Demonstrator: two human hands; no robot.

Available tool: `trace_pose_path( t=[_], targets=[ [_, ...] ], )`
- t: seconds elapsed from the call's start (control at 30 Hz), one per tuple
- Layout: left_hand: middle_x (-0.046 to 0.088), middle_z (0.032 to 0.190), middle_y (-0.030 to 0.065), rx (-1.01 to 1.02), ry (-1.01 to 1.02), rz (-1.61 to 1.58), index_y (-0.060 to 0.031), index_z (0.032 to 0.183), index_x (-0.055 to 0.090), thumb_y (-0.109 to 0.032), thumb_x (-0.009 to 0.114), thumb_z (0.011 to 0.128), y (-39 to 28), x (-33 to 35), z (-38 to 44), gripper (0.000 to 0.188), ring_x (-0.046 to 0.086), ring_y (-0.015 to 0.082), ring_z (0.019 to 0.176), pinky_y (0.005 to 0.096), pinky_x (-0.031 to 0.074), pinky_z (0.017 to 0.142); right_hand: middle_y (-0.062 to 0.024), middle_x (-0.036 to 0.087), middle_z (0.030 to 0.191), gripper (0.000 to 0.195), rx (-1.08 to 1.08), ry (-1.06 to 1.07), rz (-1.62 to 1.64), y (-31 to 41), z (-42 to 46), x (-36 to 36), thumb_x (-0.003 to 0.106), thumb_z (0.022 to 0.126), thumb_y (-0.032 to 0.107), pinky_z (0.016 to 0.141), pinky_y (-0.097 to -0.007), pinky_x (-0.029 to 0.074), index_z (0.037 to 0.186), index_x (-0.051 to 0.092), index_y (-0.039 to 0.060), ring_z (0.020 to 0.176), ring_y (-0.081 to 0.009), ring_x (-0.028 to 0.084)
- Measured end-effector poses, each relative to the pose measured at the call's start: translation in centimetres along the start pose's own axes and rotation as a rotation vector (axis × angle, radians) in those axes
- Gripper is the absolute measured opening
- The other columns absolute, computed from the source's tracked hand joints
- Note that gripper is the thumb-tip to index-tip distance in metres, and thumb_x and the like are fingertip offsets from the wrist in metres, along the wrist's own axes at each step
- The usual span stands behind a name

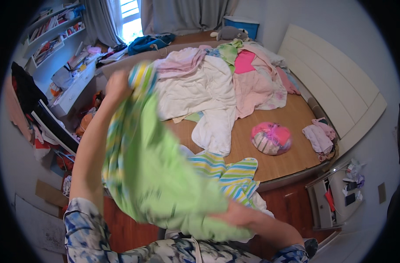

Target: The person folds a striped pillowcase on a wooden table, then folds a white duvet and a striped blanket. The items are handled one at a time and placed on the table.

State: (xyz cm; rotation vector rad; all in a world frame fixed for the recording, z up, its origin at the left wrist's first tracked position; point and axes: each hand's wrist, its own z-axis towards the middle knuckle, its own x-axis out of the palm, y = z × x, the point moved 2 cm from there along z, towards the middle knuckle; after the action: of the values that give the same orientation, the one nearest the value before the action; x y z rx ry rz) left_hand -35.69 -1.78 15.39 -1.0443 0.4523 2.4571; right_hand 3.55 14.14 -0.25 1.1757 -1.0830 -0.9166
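My left hand (118, 84), blurred, is raised at the left and grips a striped edge of a light green cloth item (167, 171), striped yellow, blue and white on its other side. The cloth hangs across in front of me down to my right hand (236, 213), which holds its lower edge near my waist. Behind it, a striped piece of cloth (241, 169) lies over the bed's front edge; whether it joins the green one I cannot tell. White cloth (200, 92), pink cloth (252, 85) and a lilac cloth (180, 60) lie spread on the bed board.
A knotted pink plastic bag of cloth (271, 138) and folded clothes (319, 136) sit on the wooden bed board (285, 161). A nightstand (331, 197) stands at the right. A cluttered desk (76, 88) and a chair (55, 126) are at the left.
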Motion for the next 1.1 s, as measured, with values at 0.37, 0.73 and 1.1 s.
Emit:
trace_pose_path(
  t=[0.37,0.73,1.1],
  targets=[
    [0.030,0.139,0.0206,0.579,0.138,-0.819,-0.0116,0.138,0.029,-0.028,0.070,0.074,-21.9,5.1,0.1,0.078,0.031,0.0371,0.127,0.0422,0.028,0.105,-0.0157,0.055,0.107,0.048,-0.281,-1.046,-0.649,1.7,7.4,-26.0,0.058,0.084,0.019,0.084,-0.0383,0.043,0.126,0.043,-0.0007,0.093,-0.0264,0.055],
    [0.058,0.111,0.0217,-0.636,0.753,-0.813,0.0036,0.119,0.051,-0.028,0.069,0.076,4.7,20.6,-41.0,0.056,0.055,0.0313,0.106,0.0364,0.042,0.092,-0.0117,0.062,0.081,0.020,0.500,-0.985,-0.354,-24.5,-10.6,-18.0,0.060,0.080,0.012,0.066,-0.0288,0.048,0.096,0.062,-0.0013,0.075,-0.0185,0.061],
    [0.060,0.099,0.0163,-0.126,0.561,-0.912,-0.0017,0.099,0.061,-0.017,0.064,0.076,-11.5,14.5,-30.8,0.028,0.060,0.0318,0.088,0.0362,0.048,0.076,-0.0188,0.057,0.092,0.023,0.200,-0.692,-1.073,-22.2,3.6,-17.2,0.061,0.076,0.011,0.073,-0.0397,0.048,0.096,0.059,-0.0018,0.083,-0.0351,0.059]
  ],
)
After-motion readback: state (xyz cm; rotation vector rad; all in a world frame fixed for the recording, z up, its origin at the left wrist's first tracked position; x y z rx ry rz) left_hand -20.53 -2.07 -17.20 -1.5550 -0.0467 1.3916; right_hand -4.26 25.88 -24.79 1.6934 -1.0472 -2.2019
